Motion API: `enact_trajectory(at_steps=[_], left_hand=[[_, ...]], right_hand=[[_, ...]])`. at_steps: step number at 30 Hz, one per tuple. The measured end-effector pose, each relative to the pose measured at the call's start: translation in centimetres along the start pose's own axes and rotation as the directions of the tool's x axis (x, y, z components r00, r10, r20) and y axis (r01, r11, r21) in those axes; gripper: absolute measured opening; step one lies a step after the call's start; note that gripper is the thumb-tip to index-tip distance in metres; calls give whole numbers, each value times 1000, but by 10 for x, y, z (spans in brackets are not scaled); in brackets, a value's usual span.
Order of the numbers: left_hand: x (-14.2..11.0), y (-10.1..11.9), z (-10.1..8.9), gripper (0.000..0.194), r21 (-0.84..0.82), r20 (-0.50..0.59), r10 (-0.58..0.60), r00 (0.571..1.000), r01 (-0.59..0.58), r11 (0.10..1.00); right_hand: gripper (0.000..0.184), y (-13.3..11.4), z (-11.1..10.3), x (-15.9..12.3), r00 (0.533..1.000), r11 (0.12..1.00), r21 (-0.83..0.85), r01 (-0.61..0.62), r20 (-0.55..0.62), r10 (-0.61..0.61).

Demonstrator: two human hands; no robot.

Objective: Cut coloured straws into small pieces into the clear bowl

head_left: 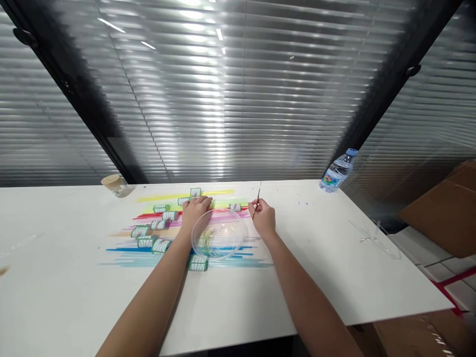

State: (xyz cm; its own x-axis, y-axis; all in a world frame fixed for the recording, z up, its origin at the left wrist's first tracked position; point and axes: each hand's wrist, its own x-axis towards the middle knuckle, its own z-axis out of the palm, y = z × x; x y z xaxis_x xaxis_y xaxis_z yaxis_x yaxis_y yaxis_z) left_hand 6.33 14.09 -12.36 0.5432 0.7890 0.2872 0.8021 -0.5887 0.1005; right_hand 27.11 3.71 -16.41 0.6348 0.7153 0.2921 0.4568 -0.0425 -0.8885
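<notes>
My left hand (194, 210) rests palm down on the far left rim of a clear plastic plate (218, 235) that lies on the white table (334, 248). My right hand (263, 217) pinches a thin paintbrush (257, 199), its tip pointing up and away. Under the plate, horizontal paint stripes (178, 258) in yellow, green, red, pink and blue cover the table. Several small paint pots (160, 245) with pale striped labels lie on their sides among the stripes, mostly left of my left hand.
A small jar (116, 184) with a tan lid lies at the table's far left edge. A water bottle (337, 171) stands at the far right corner. A clear acrylic stand (372, 237) sits at right. Cardboard boxes (446, 208) are beyond the right edge. Blinds fill the background.
</notes>
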Motion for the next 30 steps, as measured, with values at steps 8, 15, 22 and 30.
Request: enact_trajectory(at_steps=[8,15,22,30], left_hand=[[-2,-3,6,39,-15,-67,100,993,-101,995],[-1,-10,17,40,-38,-97,199,975,-203,978],[-2,-8,14,39,-30,-107,216,970,-220,975],[1,-10,17,38,-46,-75,256,964,-260,965]], right_hand=[[37,4,3,3,999,987,156,-43,-6,44],[36,1,1,6,999,957,285,-50,19,47],[29,-6,-3,2,999,938,345,-29,46,14],[33,-8,-2,3,999,923,383,-48,28,41]])
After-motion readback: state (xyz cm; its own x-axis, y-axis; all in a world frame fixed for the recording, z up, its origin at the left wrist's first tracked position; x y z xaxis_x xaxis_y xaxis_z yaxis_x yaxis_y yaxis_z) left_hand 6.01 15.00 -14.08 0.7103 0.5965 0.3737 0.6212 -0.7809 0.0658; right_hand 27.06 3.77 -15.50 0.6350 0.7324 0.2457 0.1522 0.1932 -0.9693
